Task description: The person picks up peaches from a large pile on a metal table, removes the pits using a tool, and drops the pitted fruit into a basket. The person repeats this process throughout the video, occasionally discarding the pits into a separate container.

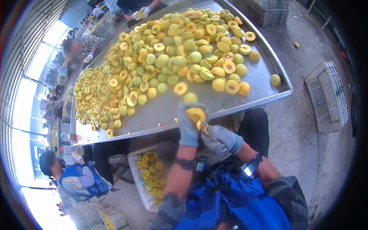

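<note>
My left hand [188, 130], in a pale work glove, grips a yellow peach half [196, 114] just in front of the metal table's near edge. In my gloved right hand [224, 138] is a small pitting tool [205, 127], its end against the lower side of the fruit; the fingers hide much of the handle. A greenish-yellow peach [190, 98] lies just beyond my left fingertips. Past it, a big heap of peaches [165, 61], many cut in half with brown pits showing, spreads over the metal table [153, 122].
Below the table, left of my forearms, a white crate [135, 172] holds yellow fruit halves. Another white crate [329, 97] stands on the floor at right, with stacked crates [270, 15] behind. A co-worker in a blue vest [82, 180] sits at left; others work across the table.
</note>
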Demonstrator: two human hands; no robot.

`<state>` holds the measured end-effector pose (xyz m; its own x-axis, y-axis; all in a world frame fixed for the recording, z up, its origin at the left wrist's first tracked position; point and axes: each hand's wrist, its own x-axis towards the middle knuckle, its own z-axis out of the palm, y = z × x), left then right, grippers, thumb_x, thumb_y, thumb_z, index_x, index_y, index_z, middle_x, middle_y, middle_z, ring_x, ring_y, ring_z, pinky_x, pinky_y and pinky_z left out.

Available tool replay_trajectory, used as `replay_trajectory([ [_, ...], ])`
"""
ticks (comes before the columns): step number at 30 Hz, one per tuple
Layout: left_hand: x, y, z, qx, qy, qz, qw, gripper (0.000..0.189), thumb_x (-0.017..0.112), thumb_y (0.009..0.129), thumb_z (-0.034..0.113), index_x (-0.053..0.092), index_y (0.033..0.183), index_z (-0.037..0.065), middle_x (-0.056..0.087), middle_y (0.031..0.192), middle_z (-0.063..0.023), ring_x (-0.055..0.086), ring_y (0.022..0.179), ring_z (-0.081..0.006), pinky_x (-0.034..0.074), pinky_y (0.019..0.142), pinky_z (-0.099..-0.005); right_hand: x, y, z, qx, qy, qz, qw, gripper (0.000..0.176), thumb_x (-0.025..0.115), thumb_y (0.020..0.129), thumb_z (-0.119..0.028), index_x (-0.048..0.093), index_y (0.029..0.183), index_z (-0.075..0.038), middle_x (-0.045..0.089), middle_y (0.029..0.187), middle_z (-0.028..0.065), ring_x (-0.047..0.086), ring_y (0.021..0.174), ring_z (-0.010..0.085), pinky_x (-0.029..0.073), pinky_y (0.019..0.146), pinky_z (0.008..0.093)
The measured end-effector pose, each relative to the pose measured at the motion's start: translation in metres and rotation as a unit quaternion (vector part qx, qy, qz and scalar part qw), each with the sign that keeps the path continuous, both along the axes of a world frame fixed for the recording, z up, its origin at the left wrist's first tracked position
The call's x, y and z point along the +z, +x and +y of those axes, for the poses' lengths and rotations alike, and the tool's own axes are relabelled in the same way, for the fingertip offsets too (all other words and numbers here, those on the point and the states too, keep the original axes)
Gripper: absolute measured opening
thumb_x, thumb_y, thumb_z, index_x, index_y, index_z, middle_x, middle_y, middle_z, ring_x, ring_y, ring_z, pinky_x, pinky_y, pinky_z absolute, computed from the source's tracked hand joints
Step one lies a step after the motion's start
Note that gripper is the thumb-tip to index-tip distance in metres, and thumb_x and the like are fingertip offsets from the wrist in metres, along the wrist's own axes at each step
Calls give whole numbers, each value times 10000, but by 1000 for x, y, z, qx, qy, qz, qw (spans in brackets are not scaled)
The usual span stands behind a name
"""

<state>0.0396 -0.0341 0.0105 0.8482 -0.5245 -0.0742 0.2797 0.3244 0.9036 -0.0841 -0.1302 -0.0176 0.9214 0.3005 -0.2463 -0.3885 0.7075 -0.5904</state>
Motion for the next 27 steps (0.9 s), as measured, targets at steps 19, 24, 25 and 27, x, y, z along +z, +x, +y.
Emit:
replay_trajectory([
  [19, -13, 77, 258, 203, 501, -281, 793, 259, 642, 966, 155, 746, 1119, -27, 752, 1002, -111, 697, 868, -162, 553, 761, -336, -15, 3, 7, -41, -164, 96, 981, 487, 512, 1061, -492, 619, 868, -58, 485, 589, -36, 419, 433, 53, 320, 374, 210],
  [24, -19, 82, 88, 11, 445, -374, 813, 353, 670, 930, 169, 691, 1239, -2, 727, 1137, -144, 704, 1001, -233, 551, 888, -348, -28, -3, 1, -80, -175, 49, 980, 488, 511, 1061, -488, 635, 924, -37, 513, 619, -18, 450, 458, 63, 362, 402, 221],
  [25, -21, 83, 57, -21, 407, -379, 831, 380, 687, 911, 186, 689, 1249, 14, 715, 1182, -160, 699, 1035, -263, 547, 911, -362, -31, -5, -1, -90, -171, 48, 980, 490, 511, 1062, -491, 634, 930, -35, 514, 622, -16, 451, 460, 65, 366, 406, 223],
  [27, -58, 102, 12, -44, 458, -503, 731, 426, 721, 863, 223, 696, 1252, 52, 692, 1219, -193, 669, 1099, -325, 529, 962, -396, -32, -9, -6, -99, -145, 49, 983, 490, 507, 1064, -495, 631, 942, -38, 509, 624, -16, 443, 456, 65, 356, 404, 222],
])
